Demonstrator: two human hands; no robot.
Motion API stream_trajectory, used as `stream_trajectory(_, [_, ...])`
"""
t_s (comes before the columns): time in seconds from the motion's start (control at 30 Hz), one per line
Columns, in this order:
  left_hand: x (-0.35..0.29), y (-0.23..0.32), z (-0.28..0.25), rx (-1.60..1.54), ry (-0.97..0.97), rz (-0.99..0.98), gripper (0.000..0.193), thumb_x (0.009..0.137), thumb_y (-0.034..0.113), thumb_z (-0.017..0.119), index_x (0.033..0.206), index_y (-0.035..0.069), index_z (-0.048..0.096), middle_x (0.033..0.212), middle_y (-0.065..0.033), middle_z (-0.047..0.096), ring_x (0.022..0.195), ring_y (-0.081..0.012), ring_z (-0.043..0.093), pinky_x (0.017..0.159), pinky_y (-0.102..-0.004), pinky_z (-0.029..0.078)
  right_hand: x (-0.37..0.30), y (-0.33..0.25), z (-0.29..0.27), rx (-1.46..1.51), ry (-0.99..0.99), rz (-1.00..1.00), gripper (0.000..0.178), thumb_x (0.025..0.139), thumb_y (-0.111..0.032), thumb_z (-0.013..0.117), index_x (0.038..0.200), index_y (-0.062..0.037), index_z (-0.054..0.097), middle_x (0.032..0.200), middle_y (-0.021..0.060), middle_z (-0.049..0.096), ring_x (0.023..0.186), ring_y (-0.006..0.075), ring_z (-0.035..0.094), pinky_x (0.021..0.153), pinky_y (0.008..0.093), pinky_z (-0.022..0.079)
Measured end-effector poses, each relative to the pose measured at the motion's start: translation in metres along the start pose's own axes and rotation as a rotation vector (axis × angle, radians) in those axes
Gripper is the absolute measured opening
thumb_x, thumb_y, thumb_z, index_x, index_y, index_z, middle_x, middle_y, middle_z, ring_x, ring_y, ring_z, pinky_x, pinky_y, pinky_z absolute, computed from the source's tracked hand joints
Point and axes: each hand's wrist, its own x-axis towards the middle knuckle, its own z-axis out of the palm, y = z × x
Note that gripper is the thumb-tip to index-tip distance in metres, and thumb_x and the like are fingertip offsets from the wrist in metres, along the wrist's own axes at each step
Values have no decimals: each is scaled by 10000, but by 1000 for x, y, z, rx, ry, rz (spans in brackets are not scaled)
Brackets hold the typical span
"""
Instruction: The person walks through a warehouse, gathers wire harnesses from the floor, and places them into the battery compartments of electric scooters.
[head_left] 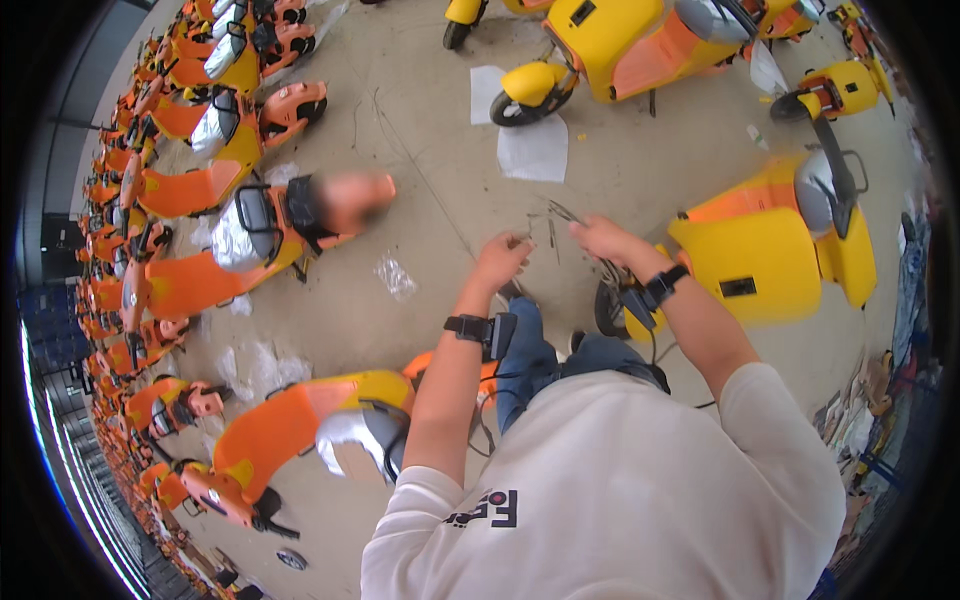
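Observation:
My left hand [503, 262] is raised in front of me with its fingers pinched together; whatever they hold is too small to make out. Facing it, my right hand [604, 240] is closed round what look like pliers [566, 211], their narrow jaws pointing left and away from me. Thin dark strands [553, 236] show between the two hands, and I cannot tell whether they are held or lie on the floor. Both wrists carry a black strap with a small device, the left one [484, 331] and the right one [655, 293].
A yellow scooter [745, 262] stands close on my right, another [620, 55] ahead. An orange and yellow scooter [300, 415] is near my left elbow, with rows of orange scooters [190, 275] beyond. White sheets [533, 150] and clear plastic [396, 277] lie on the floor.

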Motion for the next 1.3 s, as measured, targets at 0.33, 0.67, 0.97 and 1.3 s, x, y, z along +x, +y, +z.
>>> stream_trajectory(0.33, [134, 29, -23, -683, -244, -249, 416, 853, 401, 502, 1021, 22, 543, 971, -105, 577, 880, -225, 551, 819, -346, 422, 128, -37, 26, -31, 257, -234, 342, 875, -291, 412, 935, 37, 484, 941, 240, 556, 870, 389, 540, 743, 422, 428])
stream_trajectory(0.67, [205, -13, -95, -1061, 250, -233, 231, 900, 284, 437, 887, 58, 486, 694, -25, 479, 668, -188, 484, 710, -369, 410, 262, 10, -25, 463, -57, 183, 307, 841, -288, 500, 931, 0, 556, 860, 131, 584, 759, 204, 573, 648, 305, 465])
stream_trajectory(0.97, [277, -42, -140, -870, 735, -293, 237, 896, 327, 442, 866, 97, 490, 583, 30, 342, 526, -104, 343, 560, -275, 366, 479, 300, -81, -650, 94, 395, 316, 783, -193, 544, 1018, 18, 547, 956, 190, 598, 895, 286, 579, 710, 351, 486])
stream_trajectory(1.3, [323, -102, -152, -886, 559, -162, 234, 950, 237, 298, 885, 44, 414, 529, 19, 317, 408, -70, 279, 428, -225, 318, 600, 393, -43, -658, 500, 357, 404, 771, -214, 579, 1074, 24, 457, 1036, 193, 540, 946, 351, 525, 829, 400, 429])
